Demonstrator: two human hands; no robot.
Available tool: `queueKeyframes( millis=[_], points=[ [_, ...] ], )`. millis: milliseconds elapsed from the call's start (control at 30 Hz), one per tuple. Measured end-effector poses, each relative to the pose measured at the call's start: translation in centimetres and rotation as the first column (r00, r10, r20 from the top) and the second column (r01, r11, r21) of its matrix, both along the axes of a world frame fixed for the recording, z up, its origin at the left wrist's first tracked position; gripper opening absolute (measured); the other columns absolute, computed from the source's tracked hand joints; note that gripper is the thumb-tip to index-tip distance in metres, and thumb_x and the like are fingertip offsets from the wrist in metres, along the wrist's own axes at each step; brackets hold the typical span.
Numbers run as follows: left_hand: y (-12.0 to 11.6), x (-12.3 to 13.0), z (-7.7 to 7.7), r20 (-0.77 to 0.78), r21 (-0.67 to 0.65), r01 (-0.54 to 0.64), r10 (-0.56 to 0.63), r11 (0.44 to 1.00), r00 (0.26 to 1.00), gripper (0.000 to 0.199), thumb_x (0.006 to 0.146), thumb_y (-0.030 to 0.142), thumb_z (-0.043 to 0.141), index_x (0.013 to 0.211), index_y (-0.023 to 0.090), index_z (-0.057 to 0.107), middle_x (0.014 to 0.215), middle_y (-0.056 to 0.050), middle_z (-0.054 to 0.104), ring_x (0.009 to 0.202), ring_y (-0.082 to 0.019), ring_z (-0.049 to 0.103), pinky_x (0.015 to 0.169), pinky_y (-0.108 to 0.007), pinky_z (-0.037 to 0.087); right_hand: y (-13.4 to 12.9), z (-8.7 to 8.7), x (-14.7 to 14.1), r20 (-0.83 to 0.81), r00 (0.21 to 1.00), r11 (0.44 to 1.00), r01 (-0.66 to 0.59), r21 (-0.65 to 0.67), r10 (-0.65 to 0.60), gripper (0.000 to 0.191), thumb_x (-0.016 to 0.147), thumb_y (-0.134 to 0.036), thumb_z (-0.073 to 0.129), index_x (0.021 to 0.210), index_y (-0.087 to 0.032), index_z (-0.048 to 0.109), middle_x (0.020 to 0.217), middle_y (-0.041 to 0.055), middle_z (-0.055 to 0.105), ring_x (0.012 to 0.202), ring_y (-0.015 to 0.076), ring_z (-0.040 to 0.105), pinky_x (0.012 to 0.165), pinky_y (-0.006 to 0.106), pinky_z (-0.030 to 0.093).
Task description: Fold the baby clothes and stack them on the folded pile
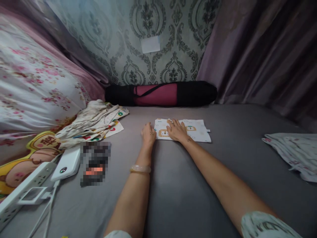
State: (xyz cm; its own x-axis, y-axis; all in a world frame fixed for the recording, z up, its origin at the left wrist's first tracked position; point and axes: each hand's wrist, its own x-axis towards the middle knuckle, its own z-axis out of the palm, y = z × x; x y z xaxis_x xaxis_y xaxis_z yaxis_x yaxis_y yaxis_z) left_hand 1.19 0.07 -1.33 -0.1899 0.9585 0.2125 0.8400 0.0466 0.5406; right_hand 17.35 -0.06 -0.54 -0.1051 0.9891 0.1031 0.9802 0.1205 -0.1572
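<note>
A white cloth [198,133] with orange lion-like prints lies folded into a flat rectangle on the grey bed sheet. A small tag sticks out at its right edge. My right hand [177,130] rests flat on the cloth, fingers spread. Against the cloth's left edge is my left hand [149,133], its fingers curled inward. Whether those fingers pinch the edge is hidden from view. A pale bangle [140,169] circles my left wrist.
Crumpled printed cloths [92,120] are heaped at the left, near a white power bank [66,163], a power strip [27,188] and cables. A black-and-maroon roll bag [156,95] lies along the wall. Folded fabric [296,153] sits at the right.
</note>
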Motion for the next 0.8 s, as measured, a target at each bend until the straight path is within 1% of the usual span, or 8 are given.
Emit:
queueKeyframes(
  millis=[100,200,367,500,600,700,800],
  points=[
    [0.1,0.0,0.0,0.012,0.004,-0.01,0.01,1.0,1.0,0.046,0.092,0.015,0.029,0.133,0.014,0.05,0.134,-0.013,0.057,0.129,-0.021,0.048,0.107,-0.038,0.038,0.1,0.5,-1.2,-0.004,1.0,1.0,0.004,0.012,-0.004,0.057,0.098,-0.041,0.023,0.148,-0.015,0.034,0.155,0.0129,0.028,0.143,0.0274,0.02,0.113,0.052,0.015],
    [0.1,-0.1,0.0,0.012,-0.004,-0.021,0.021,1.0,1.0,0.046,0.092,0.015,0.029,0.133,0.014,0.05,0.134,-0.013,0.057,0.129,-0.021,0.049,0.107,-0.037,0.038,0.2,0.3,-2.5,-0.011,1.0,1.0,-0.013,0.028,0.013,0.059,0.098,-0.042,0.022,0.147,-0.012,0.034,0.156,0.0141,0.027,0.144,0.0283,0.019,0.114,0.051,0.013],
    [-0.1,-0.4,0.2,0.016,-0.009,-0.053,0.053,0.999,0.998,0.046,0.093,0.014,0.027,0.133,0.012,0.049,0.134,-0.012,0.057,0.127,-0.021,0.05,0.107,-0.035,0.038,0.2,-0.5,-3.0,-0.022,1.0,0.997,-0.012,0.076,0.014,0.059,0.097,-0.041,0.022,0.147,-0.013,0.035,0.154,0.0141,0.031,0.142,0.0283,0.021,0.114,0.051,0.013],
    [-0.2,-0.6,0.5,0.049,0.009,-0.073,0.072,0.997,0.996,0.045,0.094,0.014,0.027,0.133,0.012,0.049,0.133,-0.012,0.058,0.125,-0.02,0.051,0.107,-0.034,0.037,0.4,0.0,-3.3,-0.025,1.0,0.999,0.003,0.038,-0.002,0.058,0.096,-0.039,0.024,0.146,-0.012,0.037,0.154,0.0144,0.031,0.142,0.0287,0.022,0.113,0.05,0.013],
    [-0.3,-0.5,0.9,0.071,0.006,-0.086,0.085,0.996,0.994,0.044,0.094,0.014,0.027,0.133,0.011,0.049,0.134,-0.012,0.058,0.128,-0.021,0.049,0.11,-0.037,0.033,0.6,0.6,-4.6,-0.041,0.999,0.999,-0.016,0.035,0.018,0.057,0.095,-0.034,0.027,0.146,-0.011,0.036,0.155,0.0147,0.029,0.143,0.029,0.02,0.114,0.051,0.013],
    [-0.5,-0.5,1.3,0.091,0.009,-0.117,0.116,0.993,0.989,0.043,0.095,0.015,0.027,0.132,0.011,0.049,0.135,-0.012,0.057,0.129,-0.021,0.048,0.114,-0.04,0.026,0.9,0.4,-6.1,-0.059,0.997,0.998,-0.052,0.04,0.055,0.057,0.095,-0.033,0.026,0.147,-0.013,0.035,0.155,0.0127,0.029,0.143,0.0288,0.02,0.114,0.053,0.011],
    [-0.7,-0.5,1.6,0.125,0.008,-0.143,0.141,0.99,0.982,0.042,0.097,0.018,0.026,0.131,0.01,0.05,0.133,-0.012,0.058,0.126,-0.021,0.05,0.112,-0.038,0.03,1.0,-0.1,-6.9,-0.055,0.997,0.997,-0.047,0.055,0.05,0.057,0.095,-0.034,0.024,0.147,-0.013,0.036,0.154,0.0114,0.032,0.142,0.0291,0.022,0.114,0.055,0.009]
  ],
)
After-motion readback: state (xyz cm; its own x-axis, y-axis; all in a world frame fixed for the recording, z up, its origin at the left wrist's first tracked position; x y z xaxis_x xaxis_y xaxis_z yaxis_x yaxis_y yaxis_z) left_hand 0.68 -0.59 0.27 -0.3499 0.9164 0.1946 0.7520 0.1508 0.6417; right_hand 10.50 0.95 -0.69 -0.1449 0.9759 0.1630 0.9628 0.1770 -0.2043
